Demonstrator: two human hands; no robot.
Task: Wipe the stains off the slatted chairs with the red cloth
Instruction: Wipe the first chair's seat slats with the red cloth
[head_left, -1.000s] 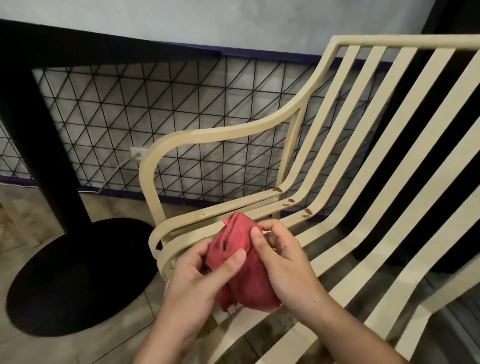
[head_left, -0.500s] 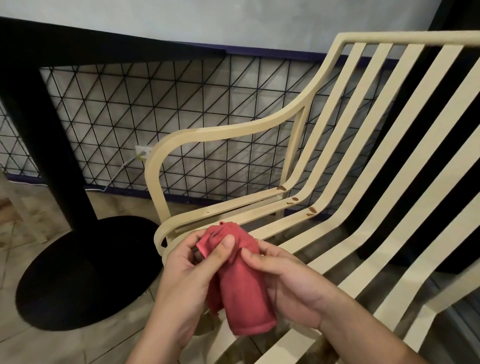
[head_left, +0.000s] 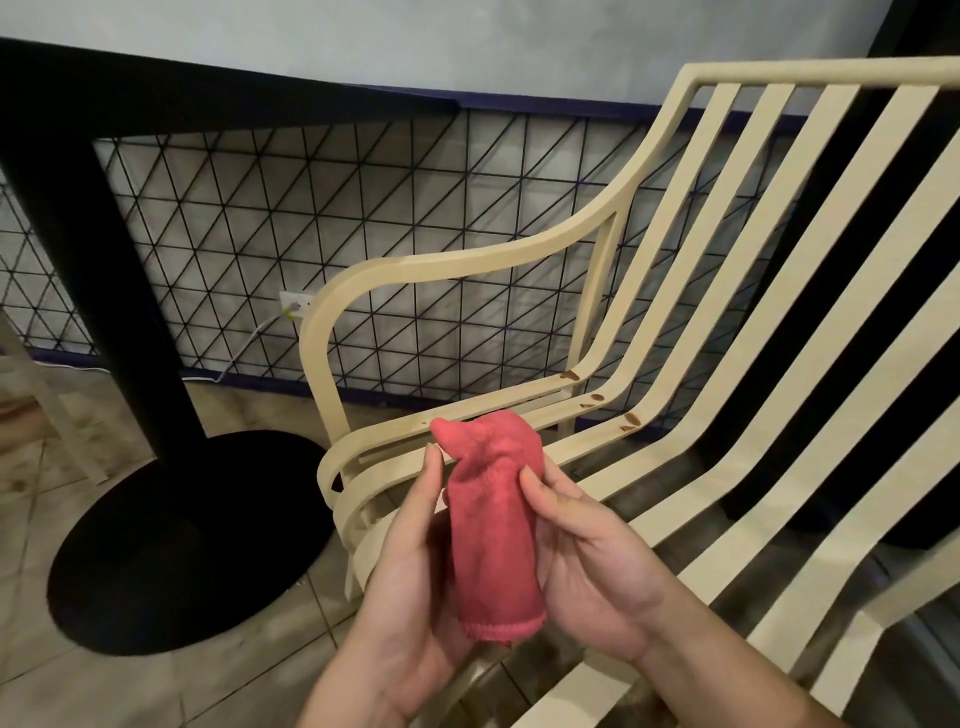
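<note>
A red cloth (head_left: 491, 530), folded into a long bundle, stands upright between my two hands above the front left corner of a cream slatted chair (head_left: 737, 374). My left hand (head_left: 410, 587) holds its left side with the thumb up along the fold. On the other side, my right hand (head_left: 587, 566) cups the cloth from the right and its thumb presses the front. Brown stains (head_left: 629, 420) dot the slats where the seat curves up into the back, beyond the cloth.
A black table with a thick post and round base (head_left: 176, 540) stands left of the chair on the tiled floor. Behind runs a black wire grid fence (head_left: 363, 218) with a wall socket and white cable (head_left: 293, 306). A pale chair leg (head_left: 47, 400) shows at the far left.
Both hands have turned the cloth from a loose bunch into a longer upright fold. The hands have opened apart to either side of it.
</note>
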